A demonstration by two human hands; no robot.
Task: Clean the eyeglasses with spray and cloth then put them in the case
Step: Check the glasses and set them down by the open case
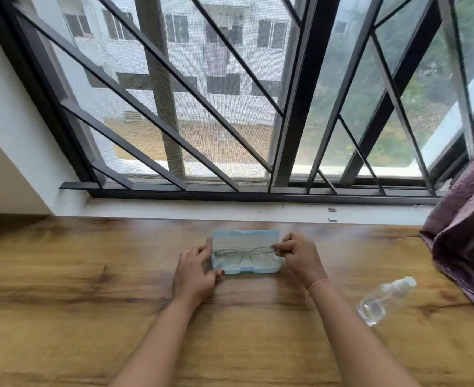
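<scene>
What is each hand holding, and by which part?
The right hand pinches the eyeglasses at their right-end hinge, over the open case; the left hand grips the case by its left end.

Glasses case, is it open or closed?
Open. The case has its lid tipped back, and the glasses show inside.

Daylight only, entering through the barred window (208,113) on the far side. Scene is bright and evenly lit. There's a whitish glare band on the wooden table (62,289) along its far edge, and shadows are faint and soft-edged. Whole frame is slightly soft. The thin eyeglasses (241,254) barely resolve against the pale case (245,237). Wide-angle distortion: window bars splay outward left and right. The clear spray bottle (384,301) shows small highlights.
</scene>
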